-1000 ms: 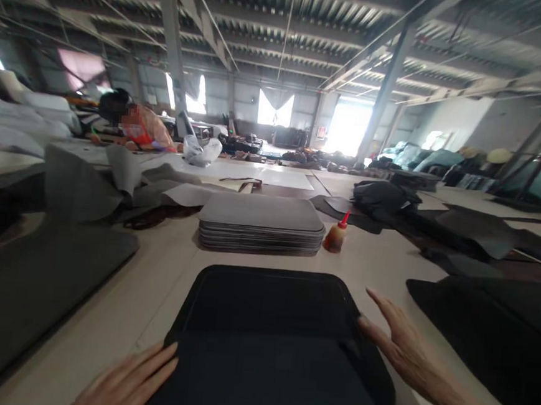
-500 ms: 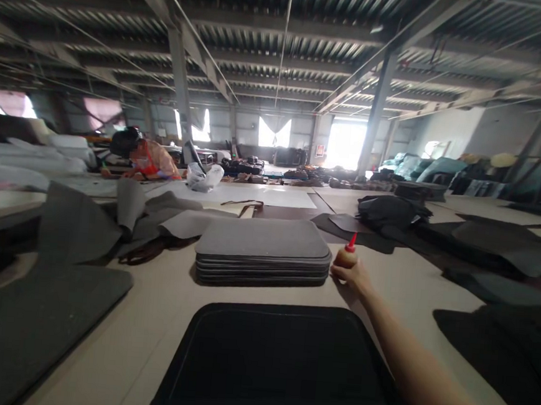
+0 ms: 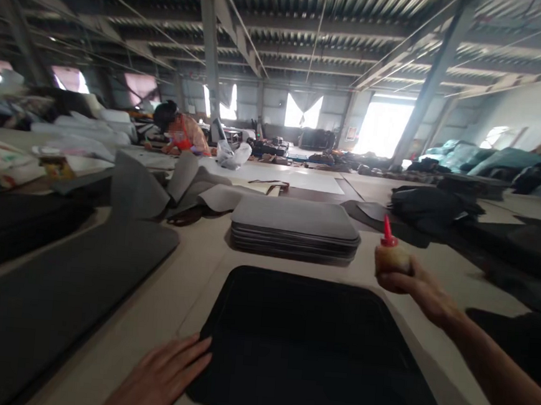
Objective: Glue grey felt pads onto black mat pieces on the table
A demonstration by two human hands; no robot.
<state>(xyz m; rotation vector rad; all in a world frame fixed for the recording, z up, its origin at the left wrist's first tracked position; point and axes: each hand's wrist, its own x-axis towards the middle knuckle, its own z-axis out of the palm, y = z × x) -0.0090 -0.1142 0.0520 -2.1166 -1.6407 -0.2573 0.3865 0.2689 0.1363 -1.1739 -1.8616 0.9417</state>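
A yellowish squeeze bottle (image 3: 392, 262) with a red nozzle cap is gripped in my right hand (image 3: 414, 285), raised above the table at the right. The nozzle points upward. My left hand (image 3: 168, 369) lies with fingers stretched out, their tips at the left edge of a black panel (image 3: 306, 349) with rounded corners. This panel lies flat in front of me. Just beyond it sits a neat stack of grey rounded sheets (image 3: 295, 220).
A large dark grey sheet (image 3: 76, 287) covers the table's left side, with loose grey pieces (image 3: 140, 186) behind it. Black material (image 3: 434, 206) is heaped at the back right. Further off, a person (image 3: 182, 133) bends over another table near a clear plastic bag (image 3: 233, 155).
My right hand has lifted the bottle from beside the stack and brought it nearer. My left hand has come into view at the black panel's edge. The whole view has shifted leftward and down.
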